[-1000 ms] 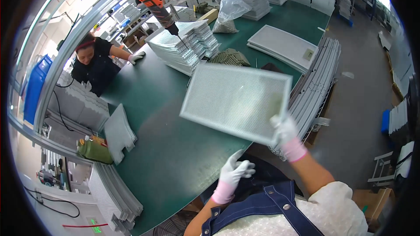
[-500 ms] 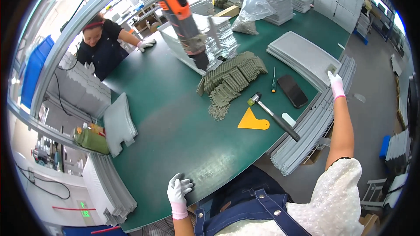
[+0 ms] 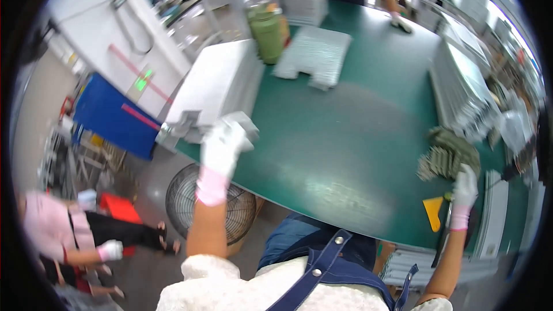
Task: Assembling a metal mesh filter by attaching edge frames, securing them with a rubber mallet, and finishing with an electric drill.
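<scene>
My left hand [image 3: 223,144], in a white glove with a pink cuff, is raised at the table's left edge and smeared by motion. Right behind it stands a stack of white panels [image 3: 216,75], with a grey notched part [image 3: 187,124] at its near end. My gloved right hand [image 3: 465,187] is at the right, its fingertips by a heap of olive-green ribbed strips [image 3: 455,152]. Whether it touches them cannot be made out. Beside that hand lies a yellow scraper [image 3: 433,213]. The hand and forearm largely cover the mallet.
The green tabletop [image 3: 345,138] spreads ahead. A notched silvery sheet [image 3: 317,52] lies near a green canister [image 3: 266,34]. Silvery panels [image 3: 461,86] stand at the right. A floor fan [image 3: 187,201] is below the left edge. A co-worker's gloved hand [image 3: 401,23] rests at the far edge.
The view has swung left. My left hand has risen from the near table edge to the white stack. My right hand has left the panel stack and come to the green strips.
</scene>
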Demonstrator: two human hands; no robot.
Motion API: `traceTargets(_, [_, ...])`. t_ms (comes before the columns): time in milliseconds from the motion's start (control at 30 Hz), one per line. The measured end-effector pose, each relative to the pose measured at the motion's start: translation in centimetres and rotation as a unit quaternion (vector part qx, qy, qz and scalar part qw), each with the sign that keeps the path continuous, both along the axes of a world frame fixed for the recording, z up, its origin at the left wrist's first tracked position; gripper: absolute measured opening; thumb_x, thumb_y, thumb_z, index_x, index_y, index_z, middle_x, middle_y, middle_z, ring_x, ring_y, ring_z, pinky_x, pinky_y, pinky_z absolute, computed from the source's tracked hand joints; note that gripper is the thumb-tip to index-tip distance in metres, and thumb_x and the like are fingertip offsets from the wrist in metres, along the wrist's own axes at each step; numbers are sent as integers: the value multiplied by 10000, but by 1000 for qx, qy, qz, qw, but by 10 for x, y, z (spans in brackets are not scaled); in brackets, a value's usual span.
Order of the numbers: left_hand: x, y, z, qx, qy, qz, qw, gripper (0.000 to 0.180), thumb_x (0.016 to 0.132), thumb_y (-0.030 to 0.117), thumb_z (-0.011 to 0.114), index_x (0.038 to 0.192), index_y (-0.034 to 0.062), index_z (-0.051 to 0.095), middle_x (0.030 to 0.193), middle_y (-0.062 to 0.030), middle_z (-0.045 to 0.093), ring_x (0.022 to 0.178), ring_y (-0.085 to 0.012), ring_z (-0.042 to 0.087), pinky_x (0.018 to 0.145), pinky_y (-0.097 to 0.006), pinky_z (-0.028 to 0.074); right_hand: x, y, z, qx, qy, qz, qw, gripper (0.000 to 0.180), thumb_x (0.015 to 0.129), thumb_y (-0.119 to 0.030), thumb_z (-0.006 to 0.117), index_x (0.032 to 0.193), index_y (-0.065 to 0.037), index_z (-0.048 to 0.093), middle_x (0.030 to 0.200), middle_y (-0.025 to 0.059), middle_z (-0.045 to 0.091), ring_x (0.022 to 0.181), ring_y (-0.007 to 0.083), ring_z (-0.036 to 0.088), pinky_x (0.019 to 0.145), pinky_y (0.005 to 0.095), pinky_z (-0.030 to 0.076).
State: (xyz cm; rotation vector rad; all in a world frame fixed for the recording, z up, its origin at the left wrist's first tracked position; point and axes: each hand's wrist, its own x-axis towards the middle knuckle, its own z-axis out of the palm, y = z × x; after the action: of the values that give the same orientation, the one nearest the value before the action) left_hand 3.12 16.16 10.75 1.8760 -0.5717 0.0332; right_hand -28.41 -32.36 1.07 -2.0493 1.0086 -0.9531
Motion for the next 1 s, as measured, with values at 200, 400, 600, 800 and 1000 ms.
traceTargets(200, [160, 224, -31, 239, -135, 323, 906, 450, 871, 335, 570, 1141, -25, 575, 1077, -200, 617, 1026, -282, 578, 895, -339, 436, 299, 289, 28, -161, 50, 528, 832, 517, 820, -308, 600, 1259, -55, 495, 1282, 217, 455, 1201, 371, 409, 1022, 417, 338])
traceTargets(400, [196, 179, -51, 266, 70, 185, 944, 434, 888, 373, 561, 998, -41, 626, 898, -116, 660, 819, -173, 575, 774, -312, 451, 430, 411, 20, 14, 97, 497, 862, 901, 816, -492, 561, 1338, 159, 220, 1379, 333, 275, 1313, 428, 241, 1098, 412, 221])
traceTargets(600, [198, 187, -32, 52, 102, 171, 979, 399, 843, 198, 650, 1109, -84, 558, 1036, -118, 632, 932, -181, 587, 827, -278, 458, 429, 421, 33, 44, 42, 474, 879, 812, 778, -417, 620, 1229, 174, 293, 1184, 303, 404, 1144, 432, 379, 997, 459, 323])
traceTargets(800, [159, 173, 22, 83, -180, 243, 949, 515, 756, 5, 652, 1239, -37, 477, 1168, -175, 573, 1063, -221, 555, 947, -310, 416, 412, 425, 89, 105, -34, 477, 872, 676, 826, -329, 584, 1210, 156, 312, 1174, 300, 414, 1124, 405, 415, 984, 431, 346])
traceTargets(1000, [159, 168, 25, 143, -219, 208, 942, 560, 815, 52, 587, 1328, -45, 384, 1271, -218, 514, 1174, -259, 507, 983, -328, 387, 424, 427, 74, 7, -94, 445, 890, 775, 832, -286, 583, 1328, 155, 183, 1309, 318, 349, 1223, 394, 375, 1019, 400, 352])
